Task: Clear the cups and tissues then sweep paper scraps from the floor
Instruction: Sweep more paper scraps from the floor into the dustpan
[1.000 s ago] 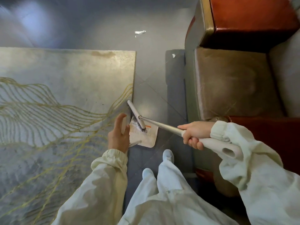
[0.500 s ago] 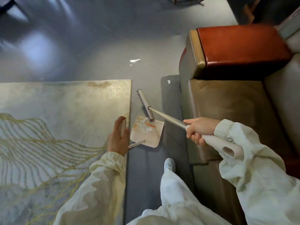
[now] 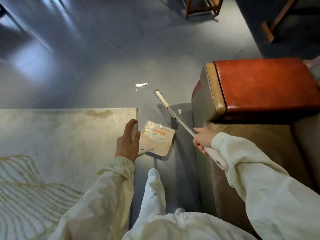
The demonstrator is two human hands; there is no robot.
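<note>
Across the grey floor [image 3: 103,66], the paper scrap [image 3: 141,85] just left of the broom [image 3: 162,99], clasped in the right grip [image 3: 203,142], should be drawn low into the dustpan [image 3: 161,143] held by the left grip [image 3: 127,142].

There is one cream plastic dustpan [image 3: 162,146] and one cream-headed, metal-shafted broom [image 3: 162,100]. Two white paper scraps lie loose outside the pan: a larger crumpled scrap [image 3: 141,85] and a small scrap [image 3: 180,111]. Those heaped inside it cannot be counted. Two hands show: the left hand [image 3: 127,142] and the right hand [image 3: 202,140].
</note>
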